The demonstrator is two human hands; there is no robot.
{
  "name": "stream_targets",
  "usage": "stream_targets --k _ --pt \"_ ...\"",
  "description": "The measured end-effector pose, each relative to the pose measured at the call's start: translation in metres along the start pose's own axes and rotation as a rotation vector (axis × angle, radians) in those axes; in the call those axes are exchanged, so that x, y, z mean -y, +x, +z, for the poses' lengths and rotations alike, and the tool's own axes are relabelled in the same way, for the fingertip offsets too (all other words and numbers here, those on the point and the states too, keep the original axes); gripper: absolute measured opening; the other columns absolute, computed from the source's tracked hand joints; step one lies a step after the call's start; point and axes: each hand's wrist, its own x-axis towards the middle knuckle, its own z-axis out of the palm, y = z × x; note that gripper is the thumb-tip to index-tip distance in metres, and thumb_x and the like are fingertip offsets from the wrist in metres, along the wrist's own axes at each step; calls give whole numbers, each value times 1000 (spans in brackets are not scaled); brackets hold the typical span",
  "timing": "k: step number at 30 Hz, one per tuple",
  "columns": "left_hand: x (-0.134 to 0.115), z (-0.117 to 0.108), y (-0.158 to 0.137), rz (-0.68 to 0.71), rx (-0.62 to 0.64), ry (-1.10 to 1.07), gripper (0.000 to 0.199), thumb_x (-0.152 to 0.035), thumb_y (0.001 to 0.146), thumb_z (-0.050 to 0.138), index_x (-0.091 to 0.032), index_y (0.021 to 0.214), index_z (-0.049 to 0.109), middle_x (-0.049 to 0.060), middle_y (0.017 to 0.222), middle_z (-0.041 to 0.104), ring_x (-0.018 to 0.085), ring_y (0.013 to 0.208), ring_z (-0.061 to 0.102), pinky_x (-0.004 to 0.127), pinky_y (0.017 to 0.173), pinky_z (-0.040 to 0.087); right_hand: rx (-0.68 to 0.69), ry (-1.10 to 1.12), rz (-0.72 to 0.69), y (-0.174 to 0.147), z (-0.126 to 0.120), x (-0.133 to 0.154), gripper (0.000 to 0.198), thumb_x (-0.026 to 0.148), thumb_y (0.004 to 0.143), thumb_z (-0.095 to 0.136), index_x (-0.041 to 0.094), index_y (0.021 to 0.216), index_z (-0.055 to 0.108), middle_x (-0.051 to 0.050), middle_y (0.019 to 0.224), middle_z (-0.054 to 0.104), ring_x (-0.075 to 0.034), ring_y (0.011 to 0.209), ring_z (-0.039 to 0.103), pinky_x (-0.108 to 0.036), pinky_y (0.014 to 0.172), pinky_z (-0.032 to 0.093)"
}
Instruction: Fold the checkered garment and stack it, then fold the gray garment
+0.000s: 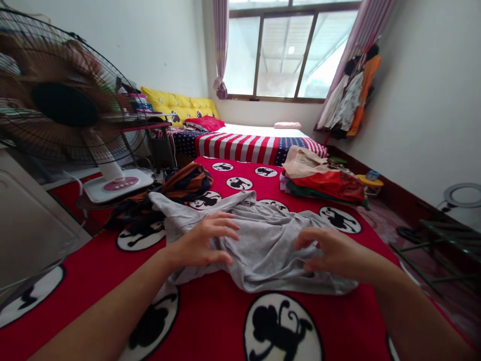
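A crumpled light grey garment point(263, 235), perhaps a shirt, lies spread on a red bed cover point(210, 326) printed with black monkeys in white circles. Over its left part hovers my left hand point(206, 239), fingers apart and curved, nothing in them. My right hand point(330, 250) is over the garment's right part, thumb and fingers curved with a gap between them. Whether either hand touches the cloth is hard to tell. Behind my left hand, a dark garment with orange-brown stripes point(188, 181) lies in a heap.
A stack of folded clothes point(323, 175) sits at the bed's far right. On the left stands a large fan point(112, 175), close to the bed. Another bed point(240, 145) is beneath the window. A dark green metal rack point(447, 240) stands at right.
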Motion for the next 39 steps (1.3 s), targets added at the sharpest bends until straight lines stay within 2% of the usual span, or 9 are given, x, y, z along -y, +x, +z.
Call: stream_targets --k 5,11,16,20,22,26,30,35,39 --pt "3 4 -6 -77 251 -17 59 -46 53 87 -29 108 71 9 133 57 35 138 34 55 114 21 153 -203 81 -4 3 -5 27 21 50 77 25 76 73 0 77 70 -20 74 61 -27 61 39" --pt "11 1 -6 -230 85 -340 12 -33 71 77 -25 80 75 9 110 70 29 121 54 41 104 40 73 -131 -22 2 16 -11 16 12 57 65 26 60 71 1 63 67 -16 60 57 -24 52 34" --pt "21 1 -3 -528 -218 -564 23 -42 72 73 -20 73 69 1 69 62 18 67 58 26 61 47 -236 213 9 14 12 -16 13 30 71 61 22 61 64 2 55 58 -13 52 49 -23 48 34" --pt "28 3 -2 -584 -393 -684 28 -38 63 79 -18 73 62 -3 65 57 12 58 51 20 52 38 -548 569 144 24 12 -23 26 46 73 66 21 71 66 1 64 64 -14 59 56 -23 53 42" --pt "29 3 -2 -574 -398 -696 30 -31 58 83 -18 72 60 -3 64 56 11 57 51 19 53 39 -543 804 157 24 11 -28 32 50 68 73 21 80 69 -1 74 69 -15 65 62 -24 57 47" --pt "27 4 -2 -516 -358 -689 35 -22 54 84 -18 84 66 0 79 63 14 69 58 23 63 45 -311 1089 67 18 7 -32 63 38 50 88 22 107 68 -4 92 73 -20 79 68 -28 66 54" --pt "22 3 -3 -510 -382 -624 45 -22 51 85 -19 93 70 3 87 66 19 80 61 26 70 48 -389 1038 57 14 2 -28 58 34 49 89 21 102 69 -5 91 73 -20 77 68 -26 62 53" --pt "18 -1 -2 -533 -298 -527 33 -35 61 81 -20 91 76 5 88 71 24 84 62 28 73 47 -578 868 18 15 1 -23 41 43 56 84 21 88 74 -5 85 73 -18 73 65 -24 59 49" --pt "16 -2 0 -611 -480 -501 26 -40 61 80 -18 73 75 2 67 65 18 64 56 23 58 40 -802 717 60 17 3 -28 39 50 64 78 20 89 76 -5 81 73 -19 70 62 -25 54 44"
